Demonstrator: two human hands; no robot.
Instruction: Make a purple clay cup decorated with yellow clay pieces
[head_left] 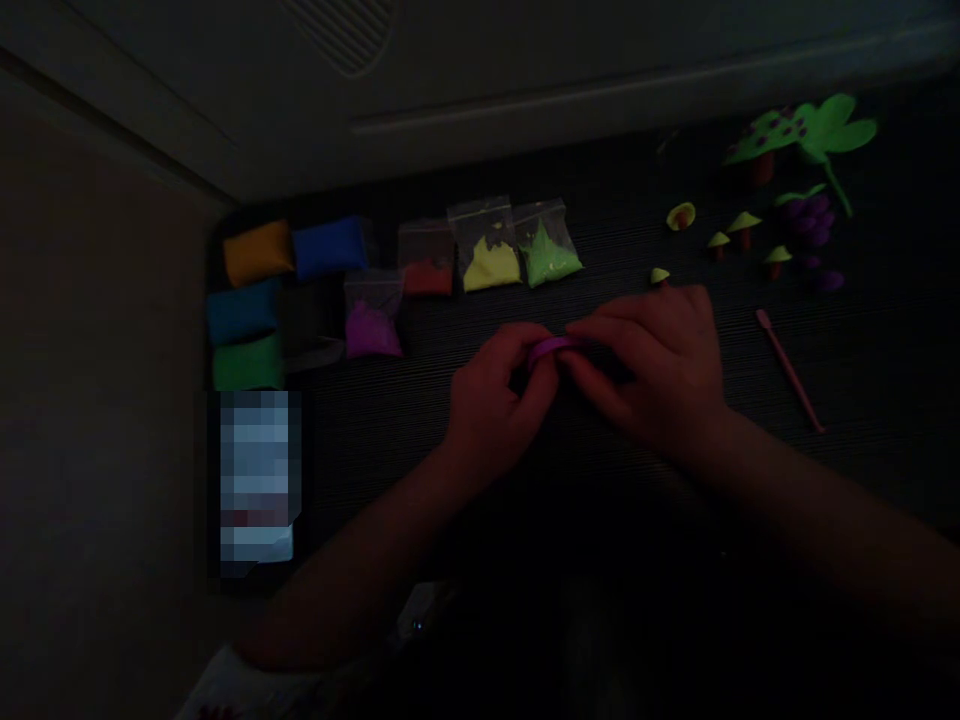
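Note:
A thin, slightly curved strip of purple modelling clay [551,346] spans the gap between my hands above the dark table. My left hand [499,385] pinches one end between thumb and forefinger. The fingertips of my right hand [656,365] close on the other end, which they partly hide. Just beyond my right hand is a small yellow-capped clay mushroom [660,275], its lower part behind the knuckles. To the right of that hand lies a pink modelling tool [790,370]. An opened bag of purple clay [373,325] lies to the left of my left hand.
Opened bags of red [428,275], yellow [491,265] and light green clay [551,260] line the back. Several packets, including an orange one [258,252], sit far left, above a lit phone [255,470]. Clay mushrooms [744,222], purple grapes [808,218] and a green flower [836,130] stand back right.

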